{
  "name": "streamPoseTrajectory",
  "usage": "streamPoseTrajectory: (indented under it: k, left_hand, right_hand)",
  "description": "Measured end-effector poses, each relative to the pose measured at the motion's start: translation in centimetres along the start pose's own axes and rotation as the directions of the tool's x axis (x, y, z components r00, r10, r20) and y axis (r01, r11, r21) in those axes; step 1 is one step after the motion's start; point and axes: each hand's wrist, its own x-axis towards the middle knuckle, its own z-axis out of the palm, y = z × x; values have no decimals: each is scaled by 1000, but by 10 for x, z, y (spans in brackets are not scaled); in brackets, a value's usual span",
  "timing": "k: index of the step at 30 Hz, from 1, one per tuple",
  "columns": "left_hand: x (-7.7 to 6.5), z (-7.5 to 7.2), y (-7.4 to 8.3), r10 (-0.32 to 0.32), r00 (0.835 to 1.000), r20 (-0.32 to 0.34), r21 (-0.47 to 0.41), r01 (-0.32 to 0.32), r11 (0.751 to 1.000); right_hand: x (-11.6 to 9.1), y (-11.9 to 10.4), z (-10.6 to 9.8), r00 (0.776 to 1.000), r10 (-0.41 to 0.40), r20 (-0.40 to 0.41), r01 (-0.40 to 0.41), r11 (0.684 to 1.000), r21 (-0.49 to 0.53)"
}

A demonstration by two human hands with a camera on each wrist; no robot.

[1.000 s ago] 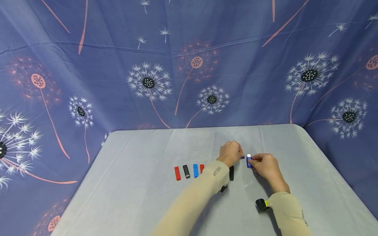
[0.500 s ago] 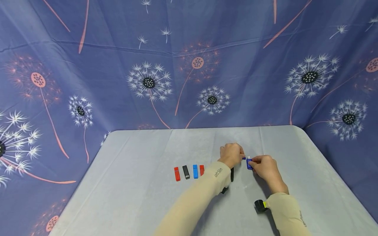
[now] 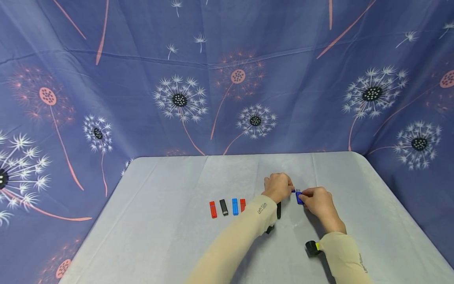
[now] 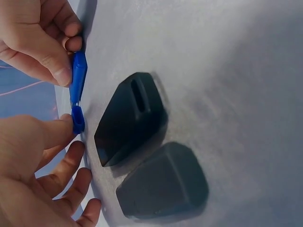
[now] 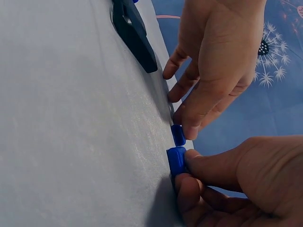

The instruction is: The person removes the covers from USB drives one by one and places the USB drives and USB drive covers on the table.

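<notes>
My left hand (image 3: 278, 187) pinches a small blue cap (image 4: 78, 119) between thumb and forefinger, its other fingers spread loosely. To its right, my right hand (image 3: 320, 202) pinches the blue body of a USB stick (image 3: 299, 198) between thumb and fingertips. The stick's metal plug (image 3: 298, 190) faces away from me in the head view. In the left wrist view, cap and body are almost end to end, with a sliver of metal between them. Two dark USB sticks lie close by my left hand in that view, a black one (image 4: 132, 118) and a dark grey one (image 4: 163, 184).
On the grey cloth-covered table (image 3: 170, 244), a red stick (image 3: 213, 209), a black stick (image 3: 224, 207), a blue stick (image 3: 235, 206) and another red stick (image 3: 242, 204) lie in a row. My left sleeve (image 3: 244, 232) crosses the row's right part. A patterned curtain (image 3: 227, 39) hangs behind.
The blue stick's body has tilted slightly in my right hand, and its plug looks darker. The cap in my left hand has shifted slightly right, closer to the body. Both grips hold.
</notes>
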Motion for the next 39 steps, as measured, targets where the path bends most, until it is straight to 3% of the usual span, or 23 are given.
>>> streamPoseTrajectory:
  k: [14, 24, 31, 39]
  left_hand:
    - [-1, -5, -8, 11, 999, 36, -25, -10, 1000]
    - [-10, -21, -16, 153, 985, 79, 7, -154, 988]
    - [-22, -37, -20, 233, 972, 15, -14, -233, 972]
    - [-38, -50, -27, 310, 950, -27, -7, -310, 951]
  right_hand:
    - [0, -1, 4, 999, 29, 21, -30, 999, 43]
    - [-7, -1, -9, 998, 2, 65, 0, 1000, -29]
    - [-17, 2, -13, 996, -63, 65, 69, 993, -99]
    - [-36, -1, -17, 989, -149, 22, 150, 986, -73]
